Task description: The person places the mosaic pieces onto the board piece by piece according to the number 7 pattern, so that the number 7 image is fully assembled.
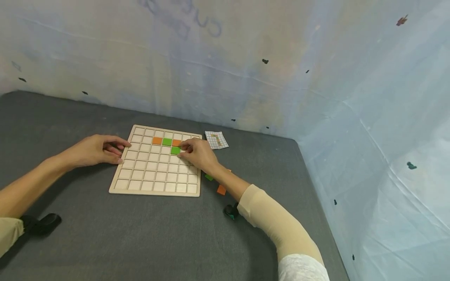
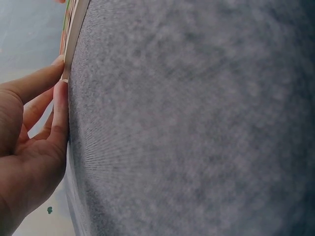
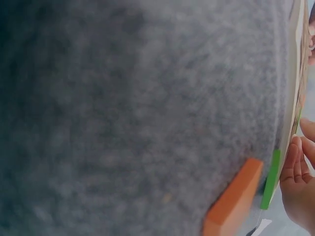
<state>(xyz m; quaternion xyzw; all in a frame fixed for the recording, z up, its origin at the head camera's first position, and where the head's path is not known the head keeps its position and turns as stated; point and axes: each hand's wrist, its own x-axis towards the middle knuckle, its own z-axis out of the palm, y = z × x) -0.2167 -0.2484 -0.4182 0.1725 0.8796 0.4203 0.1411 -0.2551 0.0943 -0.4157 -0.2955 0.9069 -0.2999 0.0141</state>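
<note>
A square wooden grid board [image 1: 154,193] lies on the dark cloth. In its upper part an orange tile [image 1: 157,140], a green tile [image 1: 166,142] and another orange tile [image 1: 176,143] form a row, with a green tile [image 1: 175,150] below the last. My left hand [image 1: 93,151] touches the board's left edge; in the left wrist view the thumb and fingers of the left hand [image 2: 37,123] meet at that edge. My right hand [image 1: 200,154] is over the board's right part, fingertips beside the lower green tile; whether they hold anything is hidden.
A small printed pattern card [image 1: 216,140] lies right of the board. Near my right forearm are a loose green tile [image 1: 209,177] and an orange tile [image 1: 221,190], with a dark object [image 1: 230,211] below. A cloth wall [image 1: 211,78] stands behind.
</note>
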